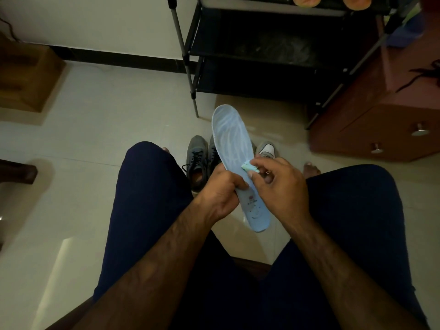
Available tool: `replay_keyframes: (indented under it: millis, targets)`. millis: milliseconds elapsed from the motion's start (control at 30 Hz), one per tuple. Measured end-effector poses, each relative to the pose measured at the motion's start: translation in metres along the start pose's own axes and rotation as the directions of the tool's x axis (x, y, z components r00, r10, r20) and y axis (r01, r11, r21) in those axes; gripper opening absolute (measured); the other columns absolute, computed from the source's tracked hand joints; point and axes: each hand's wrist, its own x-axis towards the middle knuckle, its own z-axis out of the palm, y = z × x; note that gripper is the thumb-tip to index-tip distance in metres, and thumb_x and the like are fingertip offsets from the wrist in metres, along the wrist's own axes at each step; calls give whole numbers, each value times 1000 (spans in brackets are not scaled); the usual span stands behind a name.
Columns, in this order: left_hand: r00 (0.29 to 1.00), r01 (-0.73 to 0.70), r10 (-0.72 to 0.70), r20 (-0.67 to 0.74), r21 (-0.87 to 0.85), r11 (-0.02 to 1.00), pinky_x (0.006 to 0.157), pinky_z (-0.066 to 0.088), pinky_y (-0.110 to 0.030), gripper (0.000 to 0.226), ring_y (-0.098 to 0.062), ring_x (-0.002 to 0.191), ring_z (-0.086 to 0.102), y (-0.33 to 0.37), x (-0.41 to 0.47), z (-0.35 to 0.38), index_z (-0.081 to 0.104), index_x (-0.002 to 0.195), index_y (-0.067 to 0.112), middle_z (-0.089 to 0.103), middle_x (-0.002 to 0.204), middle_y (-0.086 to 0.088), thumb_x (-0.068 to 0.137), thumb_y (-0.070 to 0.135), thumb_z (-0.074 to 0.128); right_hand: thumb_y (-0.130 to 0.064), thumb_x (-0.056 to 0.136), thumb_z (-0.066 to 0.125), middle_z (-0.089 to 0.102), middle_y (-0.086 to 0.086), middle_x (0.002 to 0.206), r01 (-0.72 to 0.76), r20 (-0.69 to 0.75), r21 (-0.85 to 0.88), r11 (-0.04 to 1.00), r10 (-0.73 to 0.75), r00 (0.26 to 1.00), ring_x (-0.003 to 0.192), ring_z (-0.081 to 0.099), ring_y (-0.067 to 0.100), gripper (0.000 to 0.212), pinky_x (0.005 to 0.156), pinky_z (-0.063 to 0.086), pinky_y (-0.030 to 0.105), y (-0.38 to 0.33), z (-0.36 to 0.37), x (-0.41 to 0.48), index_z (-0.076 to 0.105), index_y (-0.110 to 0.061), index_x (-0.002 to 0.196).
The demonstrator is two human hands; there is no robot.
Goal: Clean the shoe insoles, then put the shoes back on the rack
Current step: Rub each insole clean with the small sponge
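Insole [232, 139] cleaning is judged to be under way, not finished. One pale blue insole is held up above the floor [107, 129], between the knees, with its toe end pointed far and its heel end near. It is grasped at its near half by the left grip [221, 194], whose fingers are curled round its left edge. A small greenish wipe [248, 168] is pinched in the right grip [278, 184] and pressed against the middle of the insole, at its right edge. Pale streaks are seen on the far half; whether they are wet marks, wear or a pattern cannot be told.

Three shoes are seen on the floor just beyond the hands: a grey shoe [196, 158] with black laces at the left, a second shoe [212, 153] close beside it and mostly hidden by the insole, and a paler shoe [266, 150] at the right, half hidden. Whether other insoles have been cleaned or are inside these shoes cannot be told.

No shoes can be made out on the dark lower shelves of the rack [262, 67], far and to the right. The return step is therefore judged not yet begun. What is left, as far as can be judged: this insole is to be wiped through and refitted, any remaining insoles are to be cleaned, and the shoes are to be set on the rack.
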Motion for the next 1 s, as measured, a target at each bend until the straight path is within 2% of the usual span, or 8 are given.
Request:
replay_keyframes:
  millis: [133,300,500,600,733,833,933,1000]
  targets:
    - [999,11,-10,48,-23,1000,111,47,-51,82,-39,131,58,1,1,-5,48,144,-6,58,142,-26,69,-34,30,-24,90,76,71,-9,106,113,29,32,993,-114,993,91,67,11,20,76,57,31,-4,0,-9,79,-29,109]
    - [999,24,-26,24,92,995,92,56,-47,73,-36,105,67,-7,-10,5,59,130,-2,69,109,-21,66,-31,39,-30,90,75,68,-7,100,14,-57,30,999,-12,998,84,66,15,16,75,59,41,7,-2,15,79,-32,106]
    - [1000,15,-12,-21,128,992,94,56,-49,71,-40,110,66,-6,-12,2,58,131,-7,69,111,-24,69,-35,36,-26,89,78,70,-11,103,66,56,81,995,-70,996,92,67,9,17,82,58,38,6,6,-6,79,-31,105]
    - [1000,6,-3,-27,118,993,95,57,-48,73,-37,109,69,-6,-14,8,59,130,-2,72,111,-21,72,-36,30,-31,88,79,74,-14,95,-69,43,195,978,62,997,86,70,7,13,79,61,41,10,1,6,79,-34,100]
    - [999,-36,37,-22,32,999,103,53,-52,78,-42,125,61,-6,-11,7,49,144,-1,61,135,-29,75,-34,33,-3,87,77,71,-21,85,-214,155,447,869,161,975,86,69,13,24,85,62,45,5,2,8,75,-26,95]
    - [999,-41,40,35,39,998,106,51,-50,79,-41,130,57,-3,-12,3,47,146,-1,55,141,-29,71,-28,44,11,86,71,73,-16,85,-319,261,566,760,202,944,89,69,11,31,84,60,36,3,2,1,74,-20,93]
    - [996,-16,4,91,133,991,91,52,-45,77,-41,113,59,5,-19,2,56,131,0,61,120,-27,59,-24,41,12,86,71,78,-6,94,-281,212,534,797,196,957,94,73,12,35,85,57,26,14,-8,9,75,-22,89]
    - [997,36,-45,61,129,991,102,49,-52,75,-43,121,58,13,-26,-2,62,124,6,61,126,-26,66,-32,32,15,85,68,77,-12,92,-208,159,476,854,149,976,89,72,7,43,81,55,22,22,-21,16,75,-28,84]
